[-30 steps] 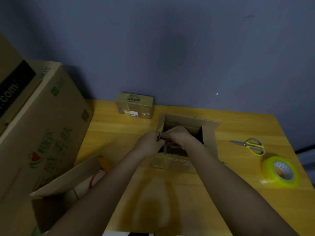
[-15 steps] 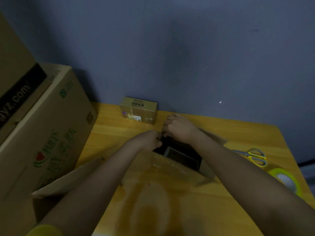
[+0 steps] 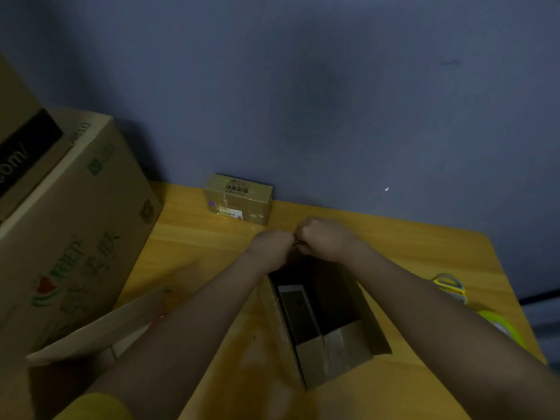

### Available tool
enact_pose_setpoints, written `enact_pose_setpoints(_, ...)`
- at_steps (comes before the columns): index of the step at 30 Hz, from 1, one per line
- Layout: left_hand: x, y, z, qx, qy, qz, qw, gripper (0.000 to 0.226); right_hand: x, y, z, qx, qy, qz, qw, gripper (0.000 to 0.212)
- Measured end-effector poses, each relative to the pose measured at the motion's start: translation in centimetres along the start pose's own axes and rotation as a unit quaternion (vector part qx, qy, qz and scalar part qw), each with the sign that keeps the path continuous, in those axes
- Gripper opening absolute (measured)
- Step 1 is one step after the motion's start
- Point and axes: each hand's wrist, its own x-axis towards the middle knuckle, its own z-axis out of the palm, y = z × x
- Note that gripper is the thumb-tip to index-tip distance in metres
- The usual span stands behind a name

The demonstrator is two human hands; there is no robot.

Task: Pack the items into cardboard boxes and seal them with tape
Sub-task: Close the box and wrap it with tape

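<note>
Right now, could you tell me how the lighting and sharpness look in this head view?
Head view: dim and underexposed, the open box's inside nearly black; both hands soft; edges bowed by the wide lens; scissors and tape roll smeared near the right edge.

Tape roll half hidden behind right forearm, scissors partly covered, big carton cut off left

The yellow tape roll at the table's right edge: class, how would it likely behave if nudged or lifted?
The tape roll seems to lie flat near the table edge, so it probably slides rather than rolls. A hollow ring, it is likely light. A push rightward could drop it off.
</note>
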Motion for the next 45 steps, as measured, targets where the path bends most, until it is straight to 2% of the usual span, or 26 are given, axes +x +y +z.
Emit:
enact_pose_setpoints(4,0.2,0.1,0.0,0.01,0.025,-0.033,0.999,0.021,0.8,-0.1,0.5,0.035,-0.022,0.029,0.999,0.021)
enact_pose_setpoints(9,1.2,0.4,0.2,0.007,0.031,-0.083,0.996,0.025,1.4,0.0,0.6,0.005,-0.007,0.036,0.999,0.016)
enact_pose_setpoints(13,1.5,0.4,0.3,0.008,0.024,-0.095,0.995,0.027,1.7,-0.1,0.7,-0.021,-0.023,0.013,0.999,0.023)
enact_pose_setpoints(21,1.2,0.2,0.6,0.033,0.013,-0.059,0.998,0.019,0.8,0.0,0.8,-0.029,-0.041,-0.03,0.998,0.039)
enact_pose_setpoints(27,0.5,-0.3,0.2,0.001,-0.054,0.003,0.999,0.021,0.0,0.4,0.5,-0.019,-0.054,-0.046,0.997,0.034)
enact_pose_setpoints(29,0.2,-0.5,0.2,0.014,-0.052,0.013,0.998,0.022,-0.4,0.3,0.5,-0.011,-0.043,-0.046,0.998,0.036)
enact_pose_setpoints(34,-0.6,-0.3,0.7,0.032,0.001,-0.007,0.999,0.024,-1.2,-0.7,1.0,-0.078,0.026,0.013,0.997,0.038)
enact_pose_setpoints(39,-0.6,0.0,0.9,0.005,0.051,-0.037,0.998,0.03,-1.0,-2.2,0.8,-0.083,0.041,0.111,0.989,0.037)
enact_pose_setpoints(43,1.0,0.2,0.1,0.01,0.058,-0.039,0.998,0.029,-1.6,-1.3,1.2,-0.001,0.075,0.164,0.984,0.043)
enact_pose_setpoints(45,1.7,0.6,-0.1,0.048,0.029,-0.036,0.998,0.028,-2.9,-0.7,1.6,0.086,0.117,0.162,0.976,0.049)
